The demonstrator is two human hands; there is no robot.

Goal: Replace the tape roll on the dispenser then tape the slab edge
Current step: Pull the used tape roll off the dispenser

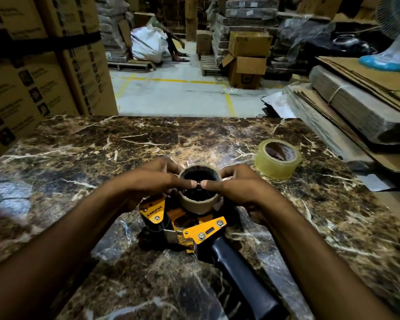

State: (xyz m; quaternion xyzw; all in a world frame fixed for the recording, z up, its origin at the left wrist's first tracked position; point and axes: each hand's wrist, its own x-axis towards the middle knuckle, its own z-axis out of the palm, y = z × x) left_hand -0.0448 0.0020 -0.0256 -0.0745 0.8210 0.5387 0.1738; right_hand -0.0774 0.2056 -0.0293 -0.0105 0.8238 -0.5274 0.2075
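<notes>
Centrally, an empty cardboard core (200,189) seated on the dispenser (189,225) is gripped by both hands, left (151,179) and right (238,188), thumbs meeting over its opening. Rightward, a fresh tape roll (277,158) is seen lying on the marble slab worktop (79,158).

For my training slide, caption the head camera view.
Both hands, left hand and right hand, grip the empty cardboard core on the tape dispenser; fresh tape roll waits on the marble slab.

Dim scene, glare on slab (217,144), wide-angle bending, blurred edges
</notes>
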